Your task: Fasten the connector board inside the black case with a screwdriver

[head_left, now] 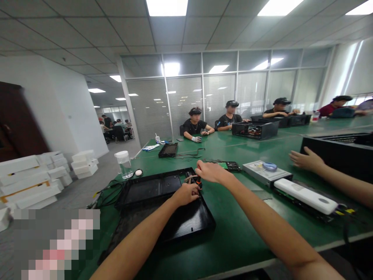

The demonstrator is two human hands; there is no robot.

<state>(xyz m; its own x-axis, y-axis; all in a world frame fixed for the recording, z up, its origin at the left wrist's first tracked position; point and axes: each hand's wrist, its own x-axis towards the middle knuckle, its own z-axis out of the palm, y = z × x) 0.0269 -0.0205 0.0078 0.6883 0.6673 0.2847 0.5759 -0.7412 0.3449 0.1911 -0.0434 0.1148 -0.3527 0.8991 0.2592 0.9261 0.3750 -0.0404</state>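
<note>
My right hand (pixel 215 172) is closed around the top of a screwdriver (pixel 198 181) with an orange and black handle, which points downward. Just below it, my left hand (pixel 188 193) is pinched at the screwdriver's lower end; what lies between those fingers is hidden. Both hands are over a shiny black plastic casing (pixel 201 218), a shallow tray-like shell. Beside my fingers, a bundle of thin light-coloured wires (pixel 190 179) sits at the casing's far right corner. Another black casing section (pixel 151 187) lies to the left.
Black cables (pixel 110 194) and a lidded clear jug (pixel 124 165) are at the left. To the right lie a metal drive (pixel 262 173) with a blue tape roll (pixel 269 166) and a long white device (pixel 305 195). A co-worker's hand (pixel 308 159) touches a black case (pixel 340 157). Several people sit opposite.
</note>
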